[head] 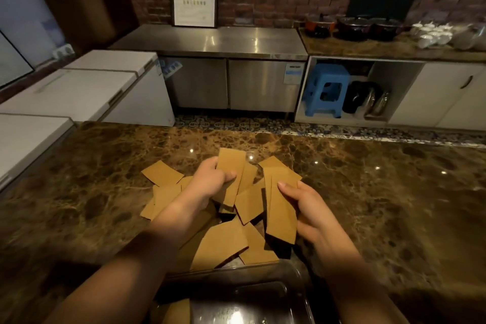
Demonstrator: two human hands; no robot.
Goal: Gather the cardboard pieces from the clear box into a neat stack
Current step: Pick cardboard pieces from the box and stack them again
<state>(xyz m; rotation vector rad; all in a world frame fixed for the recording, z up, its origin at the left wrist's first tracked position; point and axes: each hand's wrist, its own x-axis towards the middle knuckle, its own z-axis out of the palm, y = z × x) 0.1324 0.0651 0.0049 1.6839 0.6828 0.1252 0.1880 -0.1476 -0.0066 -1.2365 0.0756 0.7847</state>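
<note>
Several tan cardboard pieces (221,244) lie scattered in a loose heap on the brown marble counter (394,205). My left hand (213,181) grips a long cardboard strip (231,176) that points away from me. My right hand (302,208) holds a small bundle of cardboard strips (280,208) by its right edge. The clear box (249,294) sits at the counter's near edge, between my forearms, with one cardboard piece (178,312) showing at its lower left.
White chest freezers (79,92) stand to the left of the counter. Beyond it are a steel cabinet (231,81), a blue stool (326,89) in an open shelf, and pots (352,27) and white teaware (434,34) at the back right.
</note>
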